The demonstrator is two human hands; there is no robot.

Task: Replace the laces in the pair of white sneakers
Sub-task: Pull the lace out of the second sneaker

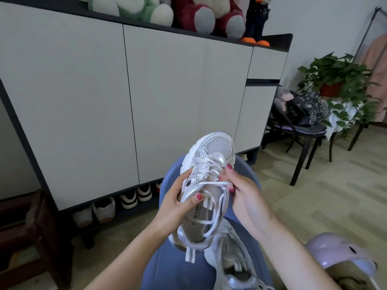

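**Lace pinched over raised sneaker**

At frame centre, white sneaker (206,174) is being held up, toe pointing to 1 o'clock. Left hand (178,200) is gripping its side at 9 o'clock; right hand (240,189) is pinching the white lace (211,183). Second sneaker (232,262) is lying at 5 o'clock on the blue seat (167,268).

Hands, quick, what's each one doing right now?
Left hand: grips the side of the raised sneaker.
Right hand: pinches the sneaker's white lace near the eyelets.
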